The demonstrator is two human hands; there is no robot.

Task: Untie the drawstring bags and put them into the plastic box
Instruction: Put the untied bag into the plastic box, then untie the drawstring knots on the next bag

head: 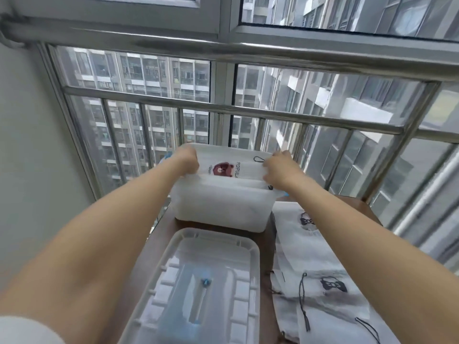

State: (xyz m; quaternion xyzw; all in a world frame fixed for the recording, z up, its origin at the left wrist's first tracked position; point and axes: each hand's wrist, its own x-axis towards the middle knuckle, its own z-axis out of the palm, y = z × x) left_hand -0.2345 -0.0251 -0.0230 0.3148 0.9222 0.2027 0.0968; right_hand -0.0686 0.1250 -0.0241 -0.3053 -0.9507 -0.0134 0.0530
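Observation:
A translucent white plastic box (218,209) stands at the far end of a brown table. Inside it stands a white drawstring bag (233,168) with a brown bear print and black cords. My left hand (187,160) grips the bag's left edge and my right hand (279,168) grips its right edge, both over the box's opening. More white drawstring bags (313,286) with black bow prints and black cords lie in a pile on the table's right side, under my right forearm.
The box's translucent lid (198,286) lies upside down on the table (265,242) in front of the box. A steel railing (248,112) and windows stand right behind the table. A grey wall is on the left.

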